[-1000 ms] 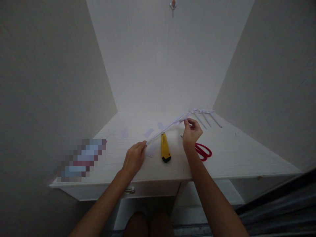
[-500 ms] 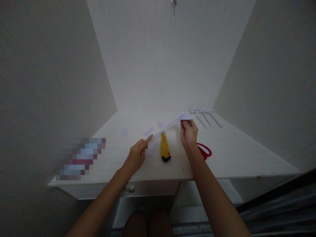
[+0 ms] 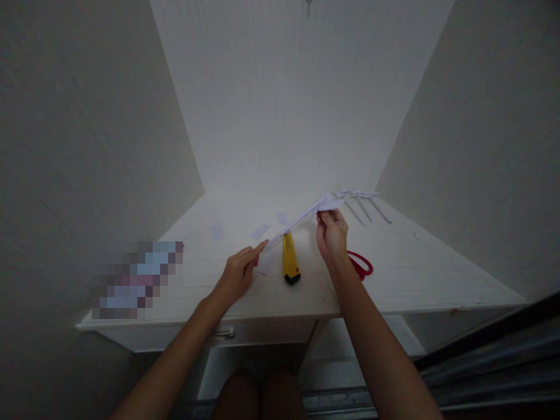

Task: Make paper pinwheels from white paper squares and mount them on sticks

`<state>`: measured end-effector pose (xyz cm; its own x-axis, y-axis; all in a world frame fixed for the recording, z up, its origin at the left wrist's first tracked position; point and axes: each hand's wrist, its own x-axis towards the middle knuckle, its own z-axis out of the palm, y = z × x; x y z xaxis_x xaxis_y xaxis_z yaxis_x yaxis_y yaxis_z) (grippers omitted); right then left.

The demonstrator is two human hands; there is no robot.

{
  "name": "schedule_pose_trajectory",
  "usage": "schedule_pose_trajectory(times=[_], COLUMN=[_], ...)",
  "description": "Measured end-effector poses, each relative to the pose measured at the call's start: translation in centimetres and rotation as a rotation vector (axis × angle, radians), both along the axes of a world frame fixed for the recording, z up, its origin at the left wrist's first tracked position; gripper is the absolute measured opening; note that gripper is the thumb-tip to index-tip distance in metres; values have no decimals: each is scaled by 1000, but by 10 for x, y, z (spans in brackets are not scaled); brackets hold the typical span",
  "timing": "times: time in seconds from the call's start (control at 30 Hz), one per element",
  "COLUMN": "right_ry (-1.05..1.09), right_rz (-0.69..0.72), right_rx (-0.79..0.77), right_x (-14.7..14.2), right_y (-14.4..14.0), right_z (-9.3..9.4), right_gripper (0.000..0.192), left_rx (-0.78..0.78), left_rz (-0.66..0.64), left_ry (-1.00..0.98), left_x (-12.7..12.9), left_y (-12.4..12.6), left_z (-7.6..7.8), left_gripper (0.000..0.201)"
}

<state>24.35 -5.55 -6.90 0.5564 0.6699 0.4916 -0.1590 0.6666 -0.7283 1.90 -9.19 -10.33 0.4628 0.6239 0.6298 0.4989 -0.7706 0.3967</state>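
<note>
White desk (image 3: 406, 274) in pale alcove, mid-frame. Your left hand (image 3: 238, 273) pinches lower end of paper strip (image 3: 292, 224); your right hand (image 3: 331, 234) grips upper end at centre, keeping strip taut above yellow knife (image 3: 289, 263). Red scissors (image 3: 361, 266) just right of wrist.

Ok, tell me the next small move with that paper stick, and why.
Probably pinch the small paper piece onto the stick's far tip: the right hand holds it there, while the left hand steadies the paper stick at its near end.
</note>
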Motion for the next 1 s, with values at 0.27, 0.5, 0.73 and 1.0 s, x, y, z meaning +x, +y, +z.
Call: schedule_pose_trajectory(times=[0.27,0.5,0.73,1.0], right_ry=[158,197,239,214], right_rz=[66,124,178,184], right_rx=[37,35,72,51], right_x=[-7,-12,-13,-16], right_y=[-7,-10,-11,-10], right_z=[8,11,9,8], right_gripper=[16,16,13,12], left_rx=[4,134,194,185], left_rz=[-4,-24,-76,-77], left_ry=[-4,24,142,178], left_x=[-1,16,11,5], left_y=[-2,1,3,2], left_z=[5,19,23,24], left_gripper=[38,41,49,54])
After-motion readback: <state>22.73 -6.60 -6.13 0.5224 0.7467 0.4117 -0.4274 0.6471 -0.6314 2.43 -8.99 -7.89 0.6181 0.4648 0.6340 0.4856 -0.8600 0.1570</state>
